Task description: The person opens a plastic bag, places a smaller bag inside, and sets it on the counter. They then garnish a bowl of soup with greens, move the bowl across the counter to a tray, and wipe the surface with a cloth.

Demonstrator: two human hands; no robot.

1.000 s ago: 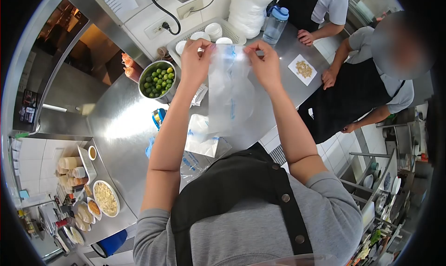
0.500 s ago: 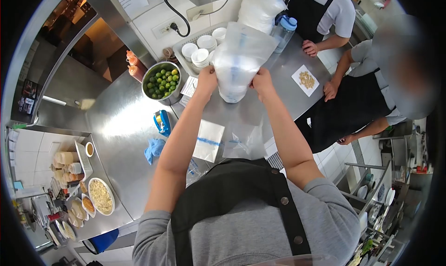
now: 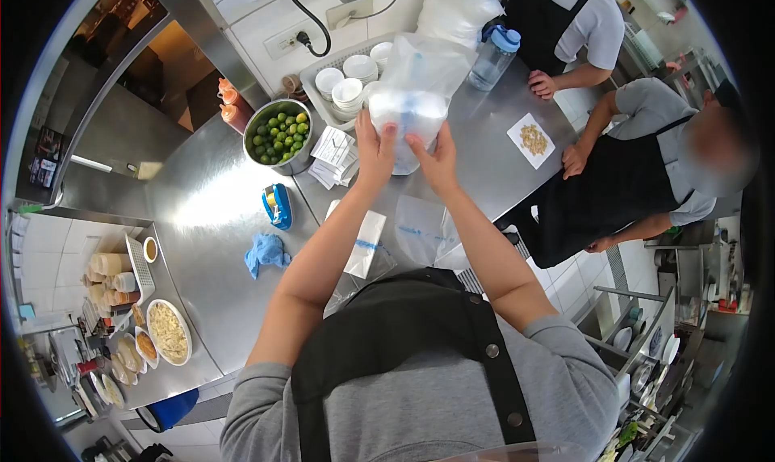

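A clear plastic bag (image 3: 412,102) with blue print and something whitish inside is held up over the steel counter (image 3: 226,284). My left hand (image 3: 374,151) is closed on its left side, the thumb pressed on the front. On the right side, my right hand (image 3: 436,159) grips it the same way. The bag's contents cannot be made out. Below my hands lie a white packet with a blue stripe (image 3: 367,240) and another clear plastic bag (image 3: 424,229), which my right forearm partly covers.
To the left stand a pot of green limes (image 3: 278,135), folded papers (image 3: 333,155), a tape dispenser (image 3: 277,206) and a blue cloth (image 3: 266,254). Behind are stacked white cups (image 3: 347,94) and a water bottle (image 3: 494,58). Two people stand at right by a paper with small pieces (image 3: 531,140).
Both hands have shifted from the bag's outer edges to wrap its sides, thumbs now on the front. The bag's filled part sits higher, and its top has folded back.
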